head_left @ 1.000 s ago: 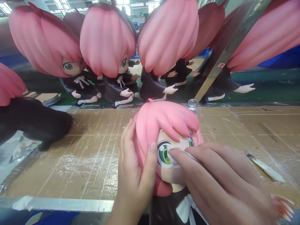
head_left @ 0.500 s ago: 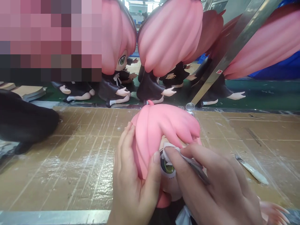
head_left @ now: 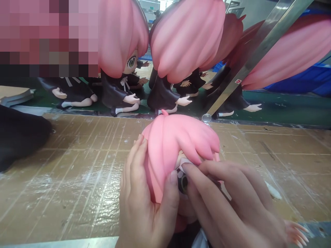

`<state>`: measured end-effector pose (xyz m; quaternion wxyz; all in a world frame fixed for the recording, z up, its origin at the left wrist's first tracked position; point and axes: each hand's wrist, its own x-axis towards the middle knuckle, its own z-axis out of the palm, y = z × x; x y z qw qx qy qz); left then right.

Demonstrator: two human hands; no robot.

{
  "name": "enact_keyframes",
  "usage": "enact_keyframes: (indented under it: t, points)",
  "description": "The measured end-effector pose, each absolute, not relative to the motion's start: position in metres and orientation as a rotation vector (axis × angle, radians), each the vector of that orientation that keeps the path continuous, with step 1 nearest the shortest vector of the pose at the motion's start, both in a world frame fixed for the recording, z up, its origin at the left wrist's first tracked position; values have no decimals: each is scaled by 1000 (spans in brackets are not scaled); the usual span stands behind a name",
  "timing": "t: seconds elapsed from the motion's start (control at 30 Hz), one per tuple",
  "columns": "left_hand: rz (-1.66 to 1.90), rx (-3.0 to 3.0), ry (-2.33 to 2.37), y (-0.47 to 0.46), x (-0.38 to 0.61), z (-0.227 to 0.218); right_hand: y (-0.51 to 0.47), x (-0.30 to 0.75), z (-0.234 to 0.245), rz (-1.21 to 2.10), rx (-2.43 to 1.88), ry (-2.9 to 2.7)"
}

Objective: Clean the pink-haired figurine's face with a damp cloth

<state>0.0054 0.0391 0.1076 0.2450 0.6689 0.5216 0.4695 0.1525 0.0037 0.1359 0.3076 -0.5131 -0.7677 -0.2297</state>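
A large figure's head with glossy pink hair [head_left: 178, 134] faces up towards me at the bottom middle. My left hand [head_left: 152, 196] is wrapped round its left side, with the thumb beside the painted eye [head_left: 182, 182]. In my right hand [head_left: 232, 196] a small white cloth [head_left: 184, 162] is pinched under the fingertips, pressed to the face just above that eye. My right fingers hide much of the face. The figure's dark clothing shows below, and one of its small hands [head_left: 297, 232] sticks out at the lower right.
Brown, tape-streaked cardboard [head_left: 85, 172] covers the bench. Behind it, several kneeling pink-haired figures [head_left: 188, 41] stand on a green surface [head_left: 274, 112]. A slanting metal post [head_left: 258, 51] rises at the right. A dark rounded piece [head_left: 23, 137] lies left; a white-ended tool [head_left: 273, 190] lies right.
My right hand has shifted slightly, its fingers now covering more of the eye. My left hand still holds the head. The camera view has moved a little, and the tool is now mostly hidden.
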Motion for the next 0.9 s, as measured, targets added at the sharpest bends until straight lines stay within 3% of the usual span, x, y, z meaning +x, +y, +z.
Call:
enact_keyframes:
  t: [0.9]
  points:
    - [1284,1880,1460,39,4,103,6,135,136,-519,-1419,-1850]
